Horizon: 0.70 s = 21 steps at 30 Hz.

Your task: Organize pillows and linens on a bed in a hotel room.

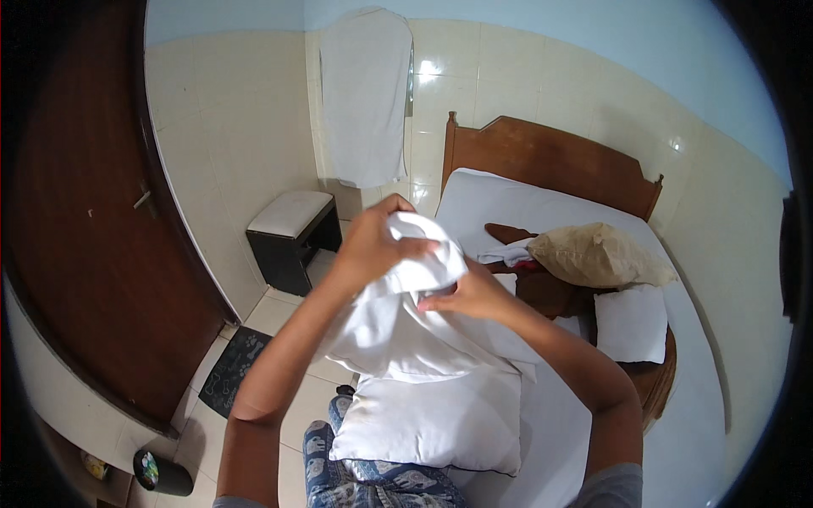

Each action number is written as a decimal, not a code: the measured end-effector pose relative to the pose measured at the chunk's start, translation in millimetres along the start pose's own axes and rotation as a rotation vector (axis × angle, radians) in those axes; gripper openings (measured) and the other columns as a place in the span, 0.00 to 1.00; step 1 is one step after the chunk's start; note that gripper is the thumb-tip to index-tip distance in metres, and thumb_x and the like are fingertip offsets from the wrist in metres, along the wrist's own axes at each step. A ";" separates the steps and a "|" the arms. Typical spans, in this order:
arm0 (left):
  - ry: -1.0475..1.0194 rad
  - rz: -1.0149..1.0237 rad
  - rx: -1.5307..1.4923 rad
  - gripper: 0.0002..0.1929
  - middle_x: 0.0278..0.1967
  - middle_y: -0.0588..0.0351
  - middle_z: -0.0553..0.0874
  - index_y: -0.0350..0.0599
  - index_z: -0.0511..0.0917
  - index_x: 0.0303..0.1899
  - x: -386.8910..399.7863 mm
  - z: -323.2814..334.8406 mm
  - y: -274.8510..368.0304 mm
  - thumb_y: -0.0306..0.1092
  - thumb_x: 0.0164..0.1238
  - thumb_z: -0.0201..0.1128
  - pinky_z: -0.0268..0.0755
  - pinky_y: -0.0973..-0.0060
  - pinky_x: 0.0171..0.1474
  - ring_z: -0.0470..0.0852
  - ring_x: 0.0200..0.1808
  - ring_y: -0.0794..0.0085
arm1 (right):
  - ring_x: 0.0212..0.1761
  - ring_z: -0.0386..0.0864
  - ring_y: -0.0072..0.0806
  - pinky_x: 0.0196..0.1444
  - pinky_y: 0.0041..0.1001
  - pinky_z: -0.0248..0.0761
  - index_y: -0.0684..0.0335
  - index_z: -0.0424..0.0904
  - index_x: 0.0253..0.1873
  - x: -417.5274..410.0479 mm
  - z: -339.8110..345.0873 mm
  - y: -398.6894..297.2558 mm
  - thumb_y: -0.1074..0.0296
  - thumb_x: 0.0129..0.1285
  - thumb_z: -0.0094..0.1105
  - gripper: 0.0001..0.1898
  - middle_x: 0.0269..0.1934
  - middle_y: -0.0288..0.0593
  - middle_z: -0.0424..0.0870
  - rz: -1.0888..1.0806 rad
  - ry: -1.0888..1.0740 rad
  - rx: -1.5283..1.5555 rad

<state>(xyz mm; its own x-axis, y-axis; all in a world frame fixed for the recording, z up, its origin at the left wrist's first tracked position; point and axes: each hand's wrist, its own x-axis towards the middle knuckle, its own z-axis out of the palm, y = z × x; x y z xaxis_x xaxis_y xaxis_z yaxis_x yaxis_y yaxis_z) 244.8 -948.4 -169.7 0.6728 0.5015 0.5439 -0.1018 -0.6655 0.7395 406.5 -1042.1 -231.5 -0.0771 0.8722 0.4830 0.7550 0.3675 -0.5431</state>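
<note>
A white cloth, perhaps a pillowcase [406, 336], is bunched up between my hands and hangs down in folds. My left hand [381, 244] grips its upper left side, thumb laid across the fabric. On the right, my right hand [470, 292] pinches the cloth's edge between thumb and fingers. Beneath the hanging fabric, a white pillow [438, 422] with dark piping lies across my lap and the bed's edge; the cloth covers its far end.
The bed [571, 413] holds a yellowed pillow [584, 254], a small white cushion [632, 324] and a brown blanket [552, 292]. A stool [289, 216] stands by the wall, a dark mat [235, 368] by the door, a bin [162, 473] at lower left.
</note>
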 end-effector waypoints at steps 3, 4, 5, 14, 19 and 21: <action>0.203 0.020 0.044 0.08 0.18 0.61 0.76 0.36 0.75 0.27 5.4 -19.9 -4.8 0.30 0.52 0.65 0.63 0.81 0.24 0.70 0.20 0.84 | 0.38 0.76 0.41 0.41 0.33 0.68 0.69 0.68 0.48 -21.3 14.2 44.2 0.35 0.41 0.61 0.41 0.38 0.52 0.77 0.368 -0.486 -0.128; 0.206 0.059 0.115 0.07 0.19 0.60 0.77 0.36 0.74 0.28 10.5 -27.5 -10.7 0.30 0.55 0.62 0.62 0.83 0.24 0.68 0.21 0.86 | 0.33 0.78 0.38 0.37 0.32 0.70 0.71 0.73 0.40 -39.5 18.3 75.9 0.37 0.42 0.62 0.36 0.34 0.50 0.79 0.331 -0.507 -0.257; 0.233 0.018 0.066 0.10 0.18 0.60 0.76 0.35 0.75 0.29 12.0 -39.1 -24.8 0.35 0.58 0.60 0.62 0.81 0.25 0.69 0.23 0.85 | 0.31 0.79 0.37 0.36 0.33 0.71 0.72 0.74 0.39 -34.6 14.4 64.9 0.39 0.42 0.63 0.35 0.32 0.49 0.80 0.510 -0.633 -0.208; 0.540 -0.240 -0.500 0.16 0.40 0.46 0.78 0.36 0.71 0.44 -25.8 -114.0 -43.5 0.33 0.63 0.38 0.75 0.67 0.43 0.80 0.39 0.62 | 0.52 0.68 0.53 0.54 0.35 0.64 0.58 0.58 0.60 122.4 -55.7 61.8 0.77 0.44 0.60 0.35 0.52 0.61 0.68 0.050 0.279 -0.387; 0.492 -0.275 -0.673 0.18 0.42 0.46 0.78 0.33 0.68 0.49 -17.7 -86.8 -42.7 0.26 0.61 0.34 0.74 0.67 0.41 0.79 0.41 0.62 | 0.61 0.60 0.52 0.60 0.36 0.57 0.55 0.42 0.66 164.0 -57.4 -4.2 0.55 0.50 0.62 0.43 0.62 0.62 0.55 -0.050 0.084 -0.125; 0.446 -0.304 -0.574 0.19 0.42 0.46 0.78 0.33 0.67 0.50 -26.4 -86.5 -47.2 0.23 0.58 0.33 0.74 0.68 0.40 0.79 0.41 0.61 | 0.63 0.58 0.49 0.60 0.37 0.56 0.56 0.45 0.65 157.8 -9.4 -29.0 0.47 0.45 0.66 0.48 0.62 0.61 0.53 -0.102 0.108 0.181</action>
<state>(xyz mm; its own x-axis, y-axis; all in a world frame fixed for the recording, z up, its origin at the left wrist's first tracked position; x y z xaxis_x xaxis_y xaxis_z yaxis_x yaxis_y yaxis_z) 168.5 -882.4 -184.7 0.3866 0.8710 0.3030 -0.4052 -0.1347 0.9042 378.6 -918.2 -133.1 -0.0694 0.7919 0.6067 0.6168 0.5121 -0.5978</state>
